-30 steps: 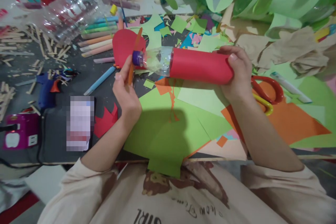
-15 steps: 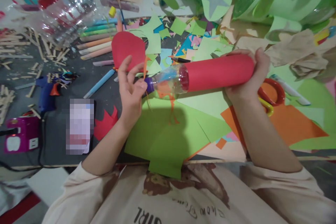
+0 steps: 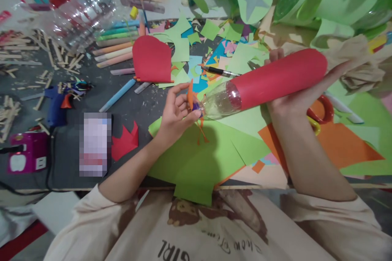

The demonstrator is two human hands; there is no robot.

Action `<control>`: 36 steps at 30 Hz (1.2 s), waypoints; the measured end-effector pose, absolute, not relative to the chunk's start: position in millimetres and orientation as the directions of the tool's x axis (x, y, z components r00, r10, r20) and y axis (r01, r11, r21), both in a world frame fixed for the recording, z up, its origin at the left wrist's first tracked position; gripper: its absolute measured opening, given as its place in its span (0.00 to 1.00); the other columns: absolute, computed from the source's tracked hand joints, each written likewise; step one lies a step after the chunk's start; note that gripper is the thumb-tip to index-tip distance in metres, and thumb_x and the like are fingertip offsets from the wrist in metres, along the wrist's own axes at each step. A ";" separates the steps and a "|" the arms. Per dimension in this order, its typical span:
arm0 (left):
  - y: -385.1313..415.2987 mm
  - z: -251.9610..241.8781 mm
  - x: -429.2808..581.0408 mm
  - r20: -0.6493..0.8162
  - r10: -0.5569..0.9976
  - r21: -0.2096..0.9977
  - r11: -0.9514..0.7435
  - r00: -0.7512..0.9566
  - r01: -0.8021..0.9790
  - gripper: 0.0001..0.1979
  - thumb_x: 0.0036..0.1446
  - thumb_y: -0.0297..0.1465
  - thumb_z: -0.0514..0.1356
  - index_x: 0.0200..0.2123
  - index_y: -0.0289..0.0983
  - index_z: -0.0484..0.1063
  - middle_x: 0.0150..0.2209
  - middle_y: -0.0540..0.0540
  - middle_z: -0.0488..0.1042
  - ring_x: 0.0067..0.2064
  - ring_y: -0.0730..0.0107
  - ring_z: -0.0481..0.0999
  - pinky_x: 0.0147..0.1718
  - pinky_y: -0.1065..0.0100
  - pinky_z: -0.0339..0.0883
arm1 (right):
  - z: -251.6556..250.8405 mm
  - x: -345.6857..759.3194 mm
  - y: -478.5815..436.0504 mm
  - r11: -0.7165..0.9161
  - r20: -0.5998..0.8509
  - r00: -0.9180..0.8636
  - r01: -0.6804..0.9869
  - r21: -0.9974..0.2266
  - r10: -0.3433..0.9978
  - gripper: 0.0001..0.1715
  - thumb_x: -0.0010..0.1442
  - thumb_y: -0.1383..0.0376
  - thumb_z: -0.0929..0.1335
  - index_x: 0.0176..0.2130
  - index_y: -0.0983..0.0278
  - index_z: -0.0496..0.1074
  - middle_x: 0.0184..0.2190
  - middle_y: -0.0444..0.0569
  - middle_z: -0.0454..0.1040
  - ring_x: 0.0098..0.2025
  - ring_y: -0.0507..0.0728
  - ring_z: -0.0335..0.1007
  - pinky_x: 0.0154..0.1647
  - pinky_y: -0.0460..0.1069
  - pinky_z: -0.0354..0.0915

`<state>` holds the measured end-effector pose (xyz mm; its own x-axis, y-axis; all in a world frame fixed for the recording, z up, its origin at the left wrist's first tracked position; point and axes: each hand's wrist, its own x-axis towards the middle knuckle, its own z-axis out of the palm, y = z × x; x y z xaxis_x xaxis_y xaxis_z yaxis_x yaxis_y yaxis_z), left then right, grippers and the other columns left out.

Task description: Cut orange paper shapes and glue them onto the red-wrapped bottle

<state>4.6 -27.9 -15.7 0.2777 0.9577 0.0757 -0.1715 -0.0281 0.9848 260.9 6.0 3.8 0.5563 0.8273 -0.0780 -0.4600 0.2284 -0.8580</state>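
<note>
A clear plastic bottle wrapped in red paper lies tilted across both hands, its base up to the right. My right hand supports the wrapped part from below, with fingertips showing behind it. At the neck, my left hand has its thumb and fingers closed round the purple cap. A thin orange paper piece stands by the cap and left fingertips. Beneath the bottle are green sheets. A red rounded paper piece lies behind my left hand.
A phone, a blue glue gun and a purple box are on the left. Markers and clear bottles lie behind. Red-handled scissors, orange paper and crumpled brown paper are at the right.
My left hand and the cap end have moved right. The bottle's base has shifted right and risen, so the bottle is more tilted. My right palm is more spread beneath it.
</note>
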 end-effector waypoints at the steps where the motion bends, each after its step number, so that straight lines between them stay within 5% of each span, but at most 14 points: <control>1: -27.5 -15.7 4.0 0.073 0.959 0.985 -0.025 0.274 -0.173 0.30 0.51 0.41 0.70 0.54 0.45 0.61 0.38 0.52 0.74 0.39 0.72 0.78 0.39 0.70 0.74 | 6.4 260.2 3.6 0.222 -0.058 0.528 -0.451 -0.864 0.847 0.27 0.52 0.37 0.67 0.32 0.56 0.70 0.36 0.48 0.78 0.54 0.61 0.75 0.54 0.57 0.72; 8: -19.4 -17.9 -4.7 0.032 0.986 0.979 0.002 0.164 -0.204 0.30 0.53 0.41 0.69 0.55 0.47 0.59 0.39 0.51 0.75 0.41 0.71 0.79 0.43 0.67 0.74 | 17.6 225.9 -14.4 0.010 -0.087 0.174 -0.492 -0.870 0.981 0.26 0.49 0.40 0.72 0.37 0.54 0.68 0.47 0.47 0.75 0.63 0.61 0.66 0.59 0.61 0.70; 13: -34.1 -10.9 5.5 0.029 0.937 0.998 -0.007 0.349 -0.062 0.45 0.47 0.42 0.73 0.63 0.46 0.54 0.32 0.54 0.74 0.34 0.71 0.78 0.39 0.67 0.74 | -5.3 215.4 -16.6 -0.010 -0.045 0.113 -0.289 -0.957 0.993 0.35 0.41 0.46 0.79 0.45 0.50 0.66 0.50 0.43 0.75 0.60 0.60 0.70 0.55 0.59 0.72; 18: -40.8 -2.9 2.6 0.179 0.885 0.979 -0.203 0.429 0.011 0.26 0.57 0.45 0.65 0.56 0.43 0.68 0.31 0.51 0.74 0.29 0.74 0.74 0.31 0.70 0.70 | -11.9 210.4 -26.3 -0.085 -0.062 -0.090 -0.285 -0.955 0.994 0.40 0.46 0.46 0.77 0.53 0.48 0.62 0.50 0.44 0.76 0.54 0.61 0.75 0.52 0.59 0.73; 21: -29.4 -11.1 -5.7 0.257 0.941 0.959 -0.277 0.222 0.063 0.18 0.62 0.45 0.60 0.50 0.42 0.72 0.39 0.47 0.76 0.36 0.72 0.78 0.35 0.71 0.73 | -8.2 202.6 -37.7 -0.210 -0.156 -0.222 -0.240 -0.948 0.962 0.44 0.47 0.47 0.78 0.57 0.47 0.59 0.55 0.46 0.74 0.52 0.60 0.77 0.51 0.60 0.74; 26: -11.1 -28.0 -15.1 0.328 0.930 0.927 -0.351 0.166 0.130 0.33 0.57 0.54 0.61 0.63 0.55 0.59 0.67 0.47 0.61 0.65 0.52 0.68 0.53 0.58 0.75 | -2.4 191.1 -53.0 -0.344 -0.252 -0.388 -0.190 -0.919 0.887 0.50 0.47 0.48 0.79 0.61 0.47 0.55 0.64 0.52 0.64 0.53 0.61 0.75 0.44 0.55 0.76; 30: -8.4 -28.5 -19.1 0.360 0.909 0.908 -0.393 0.210 0.147 0.35 0.58 0.54 0.60 0.66 0.55 0.56 0.69 0.48 0.58 0.69 0.52 0.60 0.63 0.57 0.66 | 2.0 188.0 -57.3 -0.368 -0.276 -0.457 -0.123 -0.922 0.845 0.54 0.48 0.51 0.79 0.65 0.48 0.53 0.65 0.54 0.63 0.55 0.61 0.73 0.45 0.54 0.75; 36: -11.3 -21.9 -17.4 0.284 0.946 0.948 -0.302 0.159 0.104 0.35 0.56 0.53 0.62 0.64 0.53 0.59 0.67 0.45 0.60 0.67 0.52 0.63 0.61 0.59 0.67 | 8.8 186.4 -58.2 -0.372 -0.288 -0.470 -0.095 -0.923 0.834 0.57 0.48 0.54 0.79 0.68 0.48 0.54 0.65 0.53 0.66 0.59 0.63 0.72 0.58 0.60 0.70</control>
